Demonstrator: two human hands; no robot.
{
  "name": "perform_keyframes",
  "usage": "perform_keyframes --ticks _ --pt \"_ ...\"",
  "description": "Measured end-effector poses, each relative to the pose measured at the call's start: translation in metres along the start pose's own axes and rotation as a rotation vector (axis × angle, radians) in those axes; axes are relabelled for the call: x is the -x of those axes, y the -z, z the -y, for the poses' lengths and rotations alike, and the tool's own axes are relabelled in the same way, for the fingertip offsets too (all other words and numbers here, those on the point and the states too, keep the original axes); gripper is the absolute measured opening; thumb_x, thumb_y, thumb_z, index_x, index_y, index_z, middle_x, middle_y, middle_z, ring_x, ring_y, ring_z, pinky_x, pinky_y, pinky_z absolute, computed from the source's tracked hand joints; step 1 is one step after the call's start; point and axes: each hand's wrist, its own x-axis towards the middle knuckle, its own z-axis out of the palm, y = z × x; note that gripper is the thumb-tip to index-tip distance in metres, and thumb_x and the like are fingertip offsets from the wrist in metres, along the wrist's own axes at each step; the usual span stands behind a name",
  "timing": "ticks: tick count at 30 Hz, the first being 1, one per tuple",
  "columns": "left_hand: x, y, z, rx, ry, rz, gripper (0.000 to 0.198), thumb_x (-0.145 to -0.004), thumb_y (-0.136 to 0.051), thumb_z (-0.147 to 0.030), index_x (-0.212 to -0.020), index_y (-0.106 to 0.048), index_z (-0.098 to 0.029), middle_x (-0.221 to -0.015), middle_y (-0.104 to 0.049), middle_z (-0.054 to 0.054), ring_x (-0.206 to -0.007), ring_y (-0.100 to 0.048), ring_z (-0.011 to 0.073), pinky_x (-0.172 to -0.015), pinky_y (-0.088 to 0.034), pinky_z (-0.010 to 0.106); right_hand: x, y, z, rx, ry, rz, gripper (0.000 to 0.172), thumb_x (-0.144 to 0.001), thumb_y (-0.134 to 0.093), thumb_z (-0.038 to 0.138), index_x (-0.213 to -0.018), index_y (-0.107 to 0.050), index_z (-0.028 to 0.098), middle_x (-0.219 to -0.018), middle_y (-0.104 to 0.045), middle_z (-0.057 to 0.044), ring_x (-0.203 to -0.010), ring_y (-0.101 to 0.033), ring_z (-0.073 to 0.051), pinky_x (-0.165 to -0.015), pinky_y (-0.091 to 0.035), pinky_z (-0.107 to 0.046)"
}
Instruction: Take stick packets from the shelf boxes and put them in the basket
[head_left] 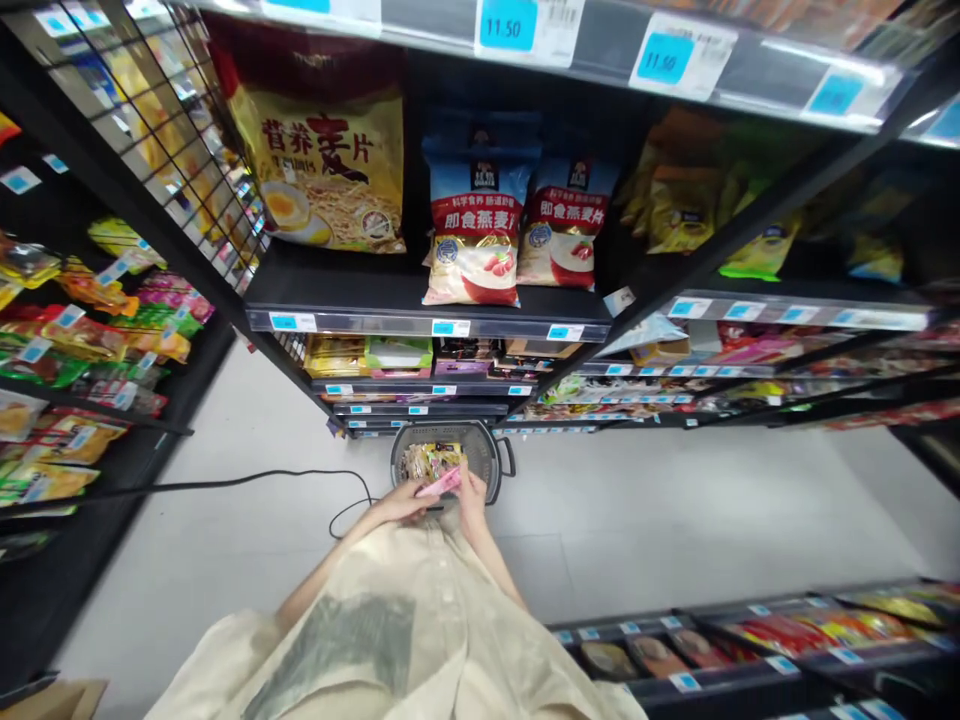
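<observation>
Pink packet (441,484) | between left hand (406,500) and right hand (470,490) | both gripping it | over grey basket (485,452)

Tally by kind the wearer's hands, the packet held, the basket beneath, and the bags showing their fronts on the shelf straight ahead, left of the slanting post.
Hands (left hand, right hand): 2
Pink packet: 1
Basket: 1
Yellow bag: 1
Blue-topped bags: 2
Total: 7
</observation>
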Motion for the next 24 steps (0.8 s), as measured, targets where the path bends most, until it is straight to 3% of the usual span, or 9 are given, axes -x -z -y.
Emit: perform_keyframes --ticks 5,9,15,17,19,21,24 --pt "-0.004 0.023 -0.009 -0.322 -0.105 -0.075 0.048 -0.085 -0.068 -0.065 -0.092 -0.071 -0.018 -0.072 -0.069 0.002 -0.067 -0.061 0.0170 -0.062 -0.040 0.023 0.011 0.007 -0.015 -0.173 -0.104 -0.277 0.062 -0.073 -0.076 0.078 -0.083 -0.073 0.017 -0.087 -0.082 -0.012 -0.083 -0.078 -0.023 -0.074 -0.062 -0.031" --pt "-0.003 0.026 -0.016 -0.358 -0.171 0.007 0.041 -0.093 -0.061 -0.056 -0.086 -0.073 -0.018 -0.073 -0.070 0.001 -0.069 -0.061 0.0162 -0.067 -0.040 0.023 0.019 0.025 -0.025 -0.276 -0.173 -0.415 0.057 -0.073 -0.078 0.073 -0.091 -0.072 0.019 -0.095 -0.083 -0.010 -0.094 -0.079 -0.023 -0.080 -0.064 -0.033" --pt "-0.015 0.028 -0.011 -0.223 -0.161 0.108 0.041 -0.094 -0.062 -0.054 -0.086 -0.073 -0.016 -0.072 -0.071 0.001 -0.070 -0.063 0.0154 -0.068 -0.044 0.022 0.035 0.037 -0.041 -0.241 -0.220 -0.180 0.044 -0.061 -0.097 0.046 -0.088 -0.074 0.019 -0.091 -0.082 -0.006 -0.089 -0.078 -0.023 -0.078 -0.065 -0.034" --pt "-0.024 0.029 -0.007 -0.176 -0.142 0.116 0.040 -0.091 -0.067 -0.054 -0.094 -0.074 -0.015 -0.072 -0.071 0.001 -0.067 -0.063 0.0143 -0.065 -0.044 0.022 0.034 0.034 -0.043 -0.237 -0.233 -0.171 0.042 -0.061 -0.097 0.042 -0.086 -0.074 0.018 -0.087 -0.081 -0.006 -0.087 -0.079 -0.023 -0.079 -0.066 -0.034" --pt "-0.035 0.029 -0.004 -0.037 -0.103 0.044 0.045 -0.084 -0.076 -0.053 -0.107 -0.071 -0.014 -0.074 -0.071 0.000 -0.064 -0.064 0.0135 -0.064 -0.047 0.022 0.028 0.029 -0.043 -0.271 -0.215 -0.237 0.039 -0.062 -0.096 0.039 -0.085 -0.075 0.017 -0.086 -0.081 -0.006 -0.087 -0.079 -0.023 -0.084 -0.066 -0.036" --pt "-0.046 0.029 -0.002 0.194 -0.053 -0.107 0.054 -0.077 -0.084 -0.049 -0.114 -0.067 -0.014 -0.079 -0.072 0.001 -0.065 -0.066 0.0140 -0.065 -0.051 0.024 0.021 0.022 -0.040 -0.315 -0.201 -0.294 0.033 -0.064 -0.095 0.035 -0.083 -0.074 0.018 -0.087 -0.081 -0.006 -0.090 -0.080 -0.024 -0.090 -0.065 -0.039" --pt "-0.059 0.036 -0.005 0.514 -0.001 -0.338 0.052 -0.074 -0.089 -0.045 -0.109 -0.066 -0.015 -0.086 -0.075 0.005 -0.072 -0.071 0.0160 -0.070 -0.057 0.028 0.009 0.012 -0.034 -0.350 -0.197 -0.265 0.027 -0.069 -0.091 0.034 -0.083 -0.074 0.018 -0.091 -0.082 -0.007 -0.098 -0.080 -0.026 -0.094 -0.064 -0.043"
